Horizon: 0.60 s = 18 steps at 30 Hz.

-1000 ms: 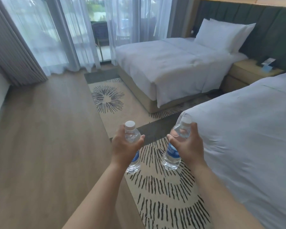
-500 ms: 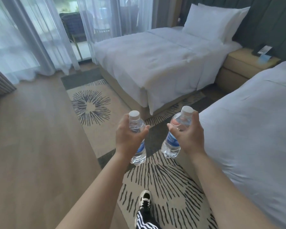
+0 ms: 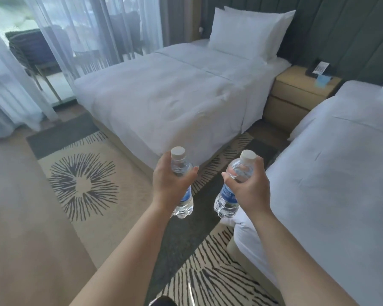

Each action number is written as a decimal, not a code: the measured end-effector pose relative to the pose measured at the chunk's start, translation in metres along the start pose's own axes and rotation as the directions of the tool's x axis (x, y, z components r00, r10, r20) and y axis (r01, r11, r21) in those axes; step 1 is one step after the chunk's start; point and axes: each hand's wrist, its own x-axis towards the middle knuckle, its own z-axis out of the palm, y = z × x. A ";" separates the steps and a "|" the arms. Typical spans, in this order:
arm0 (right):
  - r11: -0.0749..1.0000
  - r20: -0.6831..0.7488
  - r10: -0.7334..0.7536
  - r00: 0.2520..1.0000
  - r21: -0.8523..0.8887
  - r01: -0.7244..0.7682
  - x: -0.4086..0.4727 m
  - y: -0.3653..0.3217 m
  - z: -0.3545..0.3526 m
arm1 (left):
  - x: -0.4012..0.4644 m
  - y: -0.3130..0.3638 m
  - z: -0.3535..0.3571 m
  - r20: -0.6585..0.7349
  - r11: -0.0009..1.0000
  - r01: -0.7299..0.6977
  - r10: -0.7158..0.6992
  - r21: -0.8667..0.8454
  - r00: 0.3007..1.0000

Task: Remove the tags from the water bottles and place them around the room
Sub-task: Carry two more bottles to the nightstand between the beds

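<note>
Item 1: left bottle (image 3: 182, 186), clear, white cap, blue label, held upright above the patterned rug (image 3: 82, 184); left hand (image 3: 168, 184) wrapped around its middle.
Item 2: right bottle (image 3: 230, 191), same type, tilted slightly; right hand (image 3: 250, 186) curled around its upper body.
Setting: far bed (image 3: 175, 96) ahead, near bed (image 3: 329, 184) right, nightstand (image 3: 296, 93) between them.

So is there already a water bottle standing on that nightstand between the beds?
No, the nightstand holds only a dark item, a card and something blue; both bottles are in the hands.
</note>
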 end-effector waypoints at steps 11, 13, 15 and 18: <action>0.978 -0.221 0.108 0.969 -0.151 -0.144 0.180 0.049 0.065 | 0.223 -0.034 0.108 0.202 0.995 -0.099 0.101 -0.021 0.974; 0.970 -0.269 0.138 0.953 -0.159 -0.185 0.219 0.053 0.075 | 0.268 -0.034 0.130 0.252 0.992 -0.119 0.122 -0.029 0.960; 0.959 -0.299 0.171 0.939 -0.168 -0.228 0.256 0.057 0.082 | 0.310 -0.033 0.151 0.296 0.988 -0.151 0.153 -0.030 0.943; 0.943 -0.366 0.196 0.910 -0.182 -0.277 0.306 0.064 0.088 | 0.364 -0.031 0.183 0.348 0.977 -0.209 0.214 -0.052 0.913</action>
